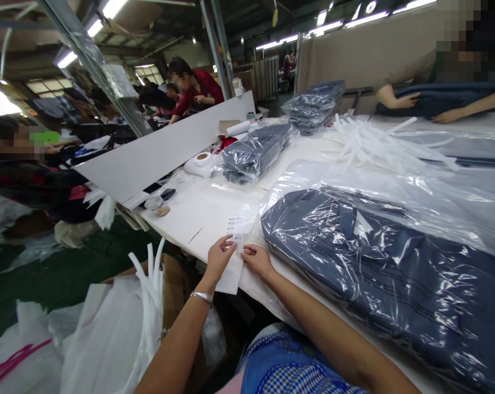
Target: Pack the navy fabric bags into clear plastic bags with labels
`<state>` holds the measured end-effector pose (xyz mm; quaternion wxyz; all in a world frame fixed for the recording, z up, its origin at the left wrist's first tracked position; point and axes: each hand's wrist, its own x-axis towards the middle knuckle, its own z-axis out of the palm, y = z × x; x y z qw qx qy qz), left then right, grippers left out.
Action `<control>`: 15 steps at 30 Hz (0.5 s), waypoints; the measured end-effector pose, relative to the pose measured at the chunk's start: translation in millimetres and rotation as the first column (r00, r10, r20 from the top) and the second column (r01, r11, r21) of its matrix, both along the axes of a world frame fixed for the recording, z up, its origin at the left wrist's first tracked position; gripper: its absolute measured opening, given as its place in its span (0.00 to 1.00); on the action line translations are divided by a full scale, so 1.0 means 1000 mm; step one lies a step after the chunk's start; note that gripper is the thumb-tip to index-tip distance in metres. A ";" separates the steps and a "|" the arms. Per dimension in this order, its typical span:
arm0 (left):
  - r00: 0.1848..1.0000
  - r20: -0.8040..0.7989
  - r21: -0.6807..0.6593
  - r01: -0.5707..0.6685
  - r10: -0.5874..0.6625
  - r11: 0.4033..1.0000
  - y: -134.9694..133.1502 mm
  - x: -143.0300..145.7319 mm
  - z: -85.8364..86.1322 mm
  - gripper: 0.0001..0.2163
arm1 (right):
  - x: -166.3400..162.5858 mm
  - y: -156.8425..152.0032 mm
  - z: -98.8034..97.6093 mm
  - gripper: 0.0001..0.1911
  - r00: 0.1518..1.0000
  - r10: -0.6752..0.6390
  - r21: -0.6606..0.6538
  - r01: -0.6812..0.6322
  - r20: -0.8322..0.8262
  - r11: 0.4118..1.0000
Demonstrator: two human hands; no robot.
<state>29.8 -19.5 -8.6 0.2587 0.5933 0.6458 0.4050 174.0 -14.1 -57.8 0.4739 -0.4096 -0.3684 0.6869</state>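
Note:
A white sheet of barcode stickers (230,276) lies at the table's front edge, its lower end hanging over. My left hand (221,256) is closed on the sheet's left side, thumb and fingers pinched near a printed sticker. From the right, my right hand (259,261) has its fingers curled and pressed together at the sheet's other edge, by the same sticker. A dark blue-grey garment in a clear plastic bag (379,273) lies flat just right of my right hand. A small white tag shows on the garment.
Bagged dark garments (255,150) are stacked at the back, near a tape roll (203,157). White strips (366,139) lie loose across clear bags at right. A white board (165,148) borders the left side. Below stands a carton (176,290). Co-workers (198,87) work beyond.

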 end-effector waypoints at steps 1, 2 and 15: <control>1.000 0.031 -0.010 -0.001 0.001 1.000 -0.001 -0.001 -0.002 0.23 | 0.000 0.000 0.001 0.18 1.000 0.004 -0.011 -0.004 0.008 1.000; 0.999 0.051 -0.016 0.003 -0.002 1.000 -0.002 -0.001 -0.002 0.23 | 0.000 0.001 0.003 0.17 1.000 0.010 -0.024 -0.009 0.014 1.000; 0.996 -0.038 0.023 0.078 -0.077 0.997 -0.014 0.009 0.000 0.23 | -0.002 0.033 0.014 0.12 0.986 -0.030 -0.102 0.047 0.162 0.994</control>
